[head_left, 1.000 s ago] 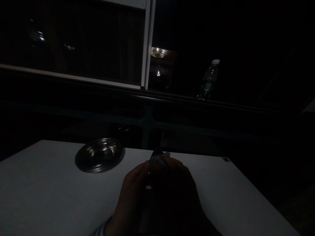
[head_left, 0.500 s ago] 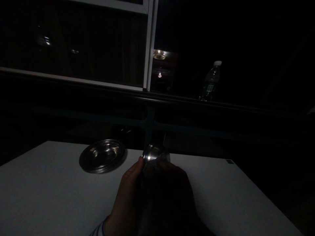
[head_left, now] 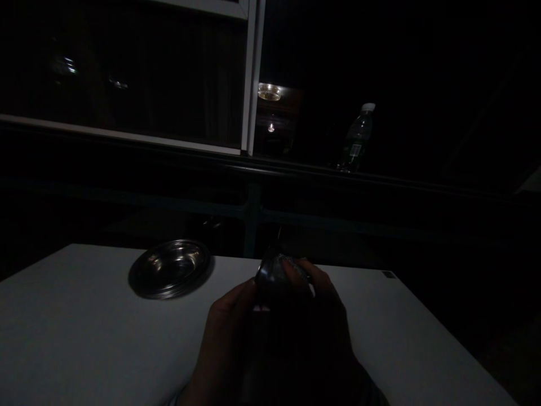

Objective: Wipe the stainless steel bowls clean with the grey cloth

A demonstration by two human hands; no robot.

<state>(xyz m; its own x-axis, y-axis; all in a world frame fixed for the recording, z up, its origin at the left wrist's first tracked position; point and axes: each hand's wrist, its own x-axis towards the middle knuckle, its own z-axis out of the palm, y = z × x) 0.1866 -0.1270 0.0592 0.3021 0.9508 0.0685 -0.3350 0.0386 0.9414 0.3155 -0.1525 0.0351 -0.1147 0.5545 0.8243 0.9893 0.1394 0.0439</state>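
In the dark middle of the head view I hold a shiny rounded metal bowl (head_left: 273, 273) above the table. My left hand (head_left: 226, 324) is closed on its left edge, thumb at the rim. My right hand (head_left: 325, 304) lies over the bowl's right side, fingers bent around a grainy, glinting pad that looks like a steel wool scourer (head_left: 284, 257). Deep shadow hides the lower part of the bowl and most of both palms. To the left, a small stack of shallow metal dishes (head_left: 169, 270) rests on the white table (head_left: 93, 327).
A clear plastic bottle (head_left: 358, 138) with a white cap stands on the ledge beyond the table. Behind runs a window with a pale frame (head_left: 249, 79), reflecting a lit lamp. A small dark label (head_left: 387, 274) marks the table's far right corner.
The bowl has turned and tilted in my hands, its bright face now darker. My right hand has moved up and right over it with the scourer. The view has shifted slightly.
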